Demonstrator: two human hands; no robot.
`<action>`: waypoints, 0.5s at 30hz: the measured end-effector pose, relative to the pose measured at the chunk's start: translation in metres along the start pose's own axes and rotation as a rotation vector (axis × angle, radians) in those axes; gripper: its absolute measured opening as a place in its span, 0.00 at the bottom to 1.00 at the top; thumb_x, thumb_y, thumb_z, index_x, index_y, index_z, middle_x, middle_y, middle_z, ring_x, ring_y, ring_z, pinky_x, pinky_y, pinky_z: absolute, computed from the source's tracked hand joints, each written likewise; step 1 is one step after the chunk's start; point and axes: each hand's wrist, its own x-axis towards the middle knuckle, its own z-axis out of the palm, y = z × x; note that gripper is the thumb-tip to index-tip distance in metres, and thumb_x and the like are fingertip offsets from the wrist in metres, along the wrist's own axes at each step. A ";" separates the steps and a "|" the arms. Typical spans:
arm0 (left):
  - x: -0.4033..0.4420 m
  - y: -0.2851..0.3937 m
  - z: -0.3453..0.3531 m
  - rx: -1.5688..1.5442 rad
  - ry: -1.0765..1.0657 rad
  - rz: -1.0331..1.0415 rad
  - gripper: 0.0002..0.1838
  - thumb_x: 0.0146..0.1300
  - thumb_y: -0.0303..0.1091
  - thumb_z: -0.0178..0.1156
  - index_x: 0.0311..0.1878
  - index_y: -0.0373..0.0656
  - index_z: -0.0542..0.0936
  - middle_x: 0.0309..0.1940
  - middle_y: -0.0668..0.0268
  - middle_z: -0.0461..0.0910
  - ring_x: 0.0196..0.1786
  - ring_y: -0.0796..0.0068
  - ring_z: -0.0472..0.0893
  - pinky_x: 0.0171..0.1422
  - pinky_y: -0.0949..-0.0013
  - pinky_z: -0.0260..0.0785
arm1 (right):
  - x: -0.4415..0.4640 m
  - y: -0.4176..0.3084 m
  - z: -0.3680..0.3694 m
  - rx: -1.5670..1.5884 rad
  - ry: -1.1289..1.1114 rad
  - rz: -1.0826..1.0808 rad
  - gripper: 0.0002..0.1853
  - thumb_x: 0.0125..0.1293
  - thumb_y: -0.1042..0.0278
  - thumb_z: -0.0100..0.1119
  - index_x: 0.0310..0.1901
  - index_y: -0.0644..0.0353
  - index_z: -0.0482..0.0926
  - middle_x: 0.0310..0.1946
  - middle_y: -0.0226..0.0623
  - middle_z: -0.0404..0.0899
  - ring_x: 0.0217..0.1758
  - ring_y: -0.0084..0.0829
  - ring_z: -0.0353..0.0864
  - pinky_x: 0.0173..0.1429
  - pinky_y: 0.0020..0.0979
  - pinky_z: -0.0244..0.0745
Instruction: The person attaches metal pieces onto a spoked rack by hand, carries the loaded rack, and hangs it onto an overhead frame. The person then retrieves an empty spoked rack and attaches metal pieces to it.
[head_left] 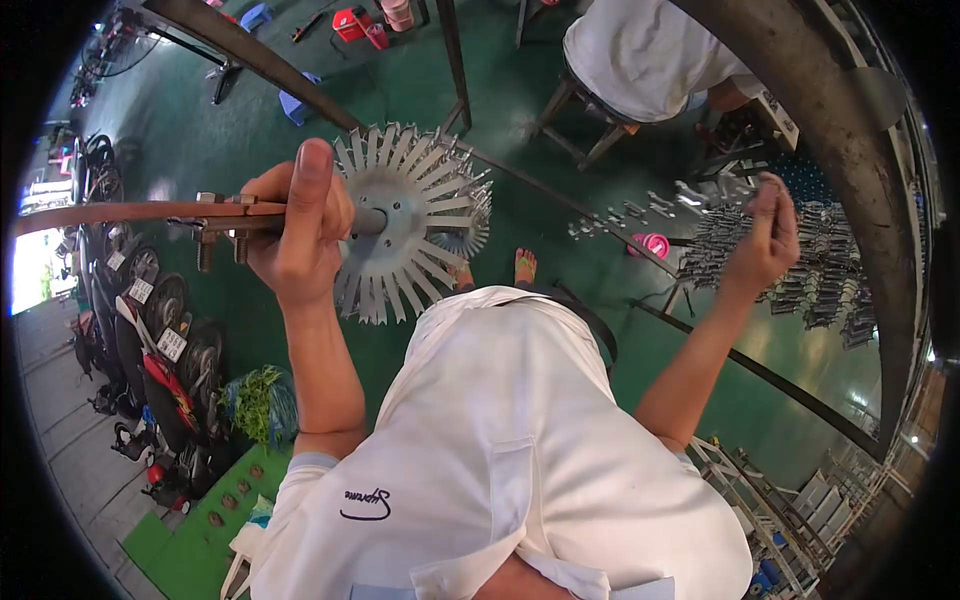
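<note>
White shirt (pixel 560 420) fills the nearest part of the view, a hand out on either side. The left hand (pixel 297 225) curls round the end of a bolted bar (pixel 120 212), thumb raised, just beside the shaft (pixel 370 221) of a finned wheel (pixel 405 212). Should the wheel turn, its thin fins or the bolts (pixel 205 235) could catch or scratch those fingers. The right hand (pixel 768 240) pinches a strand (pixel 690 195) of small metal pieces between thumb and fingertips, well apart from the wheel. A loose pinch could let the strand slip; its trailing end could also tangle with the bunched pieces (pixel 820 260) near the hand. Exposed toes on the foot (pixel 525 265) below would be poorly protected from anything dropped.

The left fingertips are hidden, and the left hand covers part of the wheel's rim. A second wheel (pixel 462 240) is mostly masked by the first. Blur makes it hard to tell how the strand's pieces join. A dark frame (pixel 890 150) crosses the right side. Farther off, a seated co-worker (pixel 650 60) is cut off at the top edge.
</note>
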 end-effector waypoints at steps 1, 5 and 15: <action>0.000 0.001 0.001 0.002 0.001 0.000 0.23 0.73 0.32 0.52 0.17 0.44 0.65 0.09 0.74 0.55 0.11 0.83 0.53 0.17 0.73 0.46 | -0.008 -0.001 0.005 0.038 -0.075 0.013 0.09 0.67 0.73 0.60 0.41 0.71 0.82 0.34 0.28 0.80 0.34 0.15 0.71 0.39 0.19 0.66; 0.001 0.004 0.003 0.005 -0.014 0.011 0.24 0.73 0.33 0.53 0.17 0.45 0.64 0.08 0.74 0.55 0.11 0.83 0.53 0.17 0.73 0.46 | -0.043 -0.007 0.023 0.126 -0.328 0.045 0.06 0.68 0.75 0.58 0.41 0.66 0.83 0.34 0.28 0.77 0.34 0.16 0.69 0.40 0.19 0.64; 0.001 0.007 0.010 -0.003 -0.038 0.028 0.23 0.74 0.33 0.52 0.18 0.45 0.65 0.08 0.73 0.57 0.10 0.82 0.53 0.16 0.73 0.46 | -0.094 -0.016 0.064 0.127 -0.774 -0.103 0.04 0.63 0.70 0.64 0.37 0.57 0.85 0.26 0.26 0.77 0.38 0.26 0.71 0.53 0.29 0.60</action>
